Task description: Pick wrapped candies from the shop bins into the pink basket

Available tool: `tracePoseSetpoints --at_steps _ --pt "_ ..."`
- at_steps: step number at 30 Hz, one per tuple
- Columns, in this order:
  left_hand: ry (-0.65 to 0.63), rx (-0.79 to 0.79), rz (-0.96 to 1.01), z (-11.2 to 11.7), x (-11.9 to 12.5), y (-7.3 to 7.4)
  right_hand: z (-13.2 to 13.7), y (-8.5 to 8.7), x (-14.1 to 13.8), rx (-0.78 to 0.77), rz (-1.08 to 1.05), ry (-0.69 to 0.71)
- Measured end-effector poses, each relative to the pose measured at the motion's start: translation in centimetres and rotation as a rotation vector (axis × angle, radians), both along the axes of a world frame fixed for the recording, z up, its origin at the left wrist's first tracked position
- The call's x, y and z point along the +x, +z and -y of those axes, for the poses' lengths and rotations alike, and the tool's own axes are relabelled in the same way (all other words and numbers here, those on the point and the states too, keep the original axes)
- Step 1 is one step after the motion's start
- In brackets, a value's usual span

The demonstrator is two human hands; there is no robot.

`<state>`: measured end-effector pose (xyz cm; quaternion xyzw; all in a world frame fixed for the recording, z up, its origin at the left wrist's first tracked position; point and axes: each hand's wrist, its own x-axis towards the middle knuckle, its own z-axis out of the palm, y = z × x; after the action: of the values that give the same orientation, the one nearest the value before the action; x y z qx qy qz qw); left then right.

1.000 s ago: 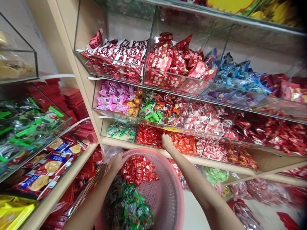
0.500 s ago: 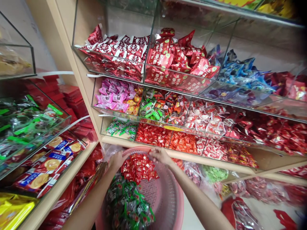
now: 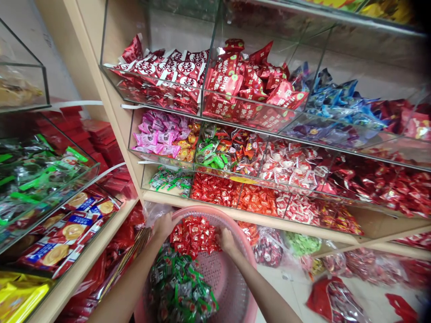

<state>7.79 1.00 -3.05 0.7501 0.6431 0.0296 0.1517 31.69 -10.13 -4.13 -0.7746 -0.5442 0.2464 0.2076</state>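
A round pink plastic basket with a perforated wall and bottom stands low in front of me. My left hand is closed on its rim at the far left. Inside lie red wrapped candies at the far side and a larger heap of candies in clear wrappers with green ends nearer me. My right hand is inside the basket, at the right edge of the red candies. Its fingers are curled, and what they hold, if anything, is hidden.
Behind the basket rises a wooden shelf with clear bins of wrapped sweets. Another shelf with packaged snacks runs along the left. Bags of sweets lie on the floor at the right.
My right hand has moved down from near the basket's far rim to the right edge of the red candies. My left hand and the basket have hardly moved.
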Motion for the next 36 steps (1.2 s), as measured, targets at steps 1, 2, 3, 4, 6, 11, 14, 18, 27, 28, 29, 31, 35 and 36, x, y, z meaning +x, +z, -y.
tracePoseSetpoints --at_steps 1,2,3,4,6,11,14,18,27,28,29,31,35,36 --pt "0.000 0.000 0.000 0.0 0.0 0.0 -0.2 0.2 0.1 0.001 0.045 0.004" --pt "-0.001 0.000 -0.001 0.0 0.0 0.0 -0.5 0.5 0.3 0.003 0.083 0.006" --pt "-0.003 -0.001 -0.001 0.0 -0.1 0.0 -0.9 1.0 0.4 0.006 0.114 0.015" --pt "-0.004 -0.002 -0.002 0.0 -0.1 0.0 -1.4 1.8 0.6 0.010 0.136 0.029" --pt "-0.003 -0.004 -0.002 0.0 -0.1 0.0 -2.7 3.9 0.9 0.027 0.177 0.073" --pt "-0.001 0.001 0.001 0.0 -0.1 -0.1 -6.0 9.9 1.7 0.046 0.405 0.067" --pt "-0.006 0.009 0.005 0.0 -0.1 -0.2 -7.9 11.3 2.0 -0.025 0.544 -0.022" --pt "-0.010 0.016 0.012 0.1 -0.1 -0.1 -10.5 10.6 1.9 -0.185 0.621 -0.059" --pt "-0.008 0.013 0.013 0.0 -0.1 -0.2 -12.1 10.0 1.8 -0.316 0.625 -0.035" --pt "-0.009 0.013 0.013 0.0 -0.1 -0.2 -12.0 10.0 2.0 -0.307 0.631 -0.019" --pt "-0.011 0.014 0.012 0.0 -0.1 -0.2 -11.9 10.0 2.1 -0.294 0.641 0.002" --pt "-0.010 0.013 0.008 0.0 -0.1 -0.3 -11.8 9.9 2.4 -0.267 0.661 0.047" --pt "-0.007 0.014 -0.001 0.0 -0.1 -0.4 -11.9 9.9 2.6 -0.257 0.668 0.107" --pt "-0.006 0.014 -0.003 0.0 -0.1 -0.4 -11.9 9.9 2.7 -0.260 0.662 0.112"
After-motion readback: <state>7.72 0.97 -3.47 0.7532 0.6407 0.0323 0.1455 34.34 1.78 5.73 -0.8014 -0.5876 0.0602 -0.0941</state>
